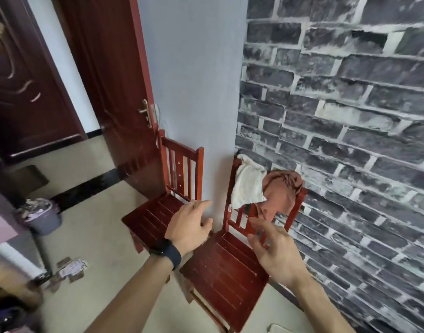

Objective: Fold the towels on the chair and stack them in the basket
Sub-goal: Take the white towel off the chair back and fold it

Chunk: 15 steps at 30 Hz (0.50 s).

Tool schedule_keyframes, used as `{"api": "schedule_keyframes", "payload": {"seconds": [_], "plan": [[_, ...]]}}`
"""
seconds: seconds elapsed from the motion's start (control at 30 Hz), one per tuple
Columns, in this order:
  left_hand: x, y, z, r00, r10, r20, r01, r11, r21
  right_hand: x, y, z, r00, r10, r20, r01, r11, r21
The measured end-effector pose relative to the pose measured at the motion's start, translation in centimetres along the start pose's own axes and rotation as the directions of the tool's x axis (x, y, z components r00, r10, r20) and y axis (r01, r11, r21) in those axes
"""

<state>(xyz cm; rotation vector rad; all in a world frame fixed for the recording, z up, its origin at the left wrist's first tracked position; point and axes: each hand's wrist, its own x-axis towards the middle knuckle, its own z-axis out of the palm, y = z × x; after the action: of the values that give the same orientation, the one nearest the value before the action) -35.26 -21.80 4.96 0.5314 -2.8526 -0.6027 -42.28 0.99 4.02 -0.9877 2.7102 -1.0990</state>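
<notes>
**Chair (225, 267) with two towels, nothing grabbed yet**

Head cam: white towel (248, 186) and rust towel (282, 193) hang side by side, touching, over the backrest by the brick wall (350, 116). Left hand (189, 224) and right hand (276, 251) hover below the towels, clear of them, grip loose and open on both, holding nothing

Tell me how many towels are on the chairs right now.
2. A white towel hangs over the left part of the right chair backrest. A rust-coloured towel is draped beside it on the right, touching it. Others could be hidden beneath.
</notes>
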Motion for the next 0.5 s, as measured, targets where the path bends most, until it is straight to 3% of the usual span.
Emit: {"api": "schedule_keyframes", "payload": {"seconds": [0.27,0.5], "plan": [[16.0,-2.4,-1.1,0.996,0.084,0.021,-0.086,0.994,0.068,18.1,2.5,0.0,0.992,0.122,0.019,-0.121,0.992,-0.038],[28.6,-5.3,0.9,0.968,0.230,0.103,-0.240,0.966,0.095,30.9,6.4,2.2,0.939,0.342,-0.044,-0.345,0.929,-0.136]]}}
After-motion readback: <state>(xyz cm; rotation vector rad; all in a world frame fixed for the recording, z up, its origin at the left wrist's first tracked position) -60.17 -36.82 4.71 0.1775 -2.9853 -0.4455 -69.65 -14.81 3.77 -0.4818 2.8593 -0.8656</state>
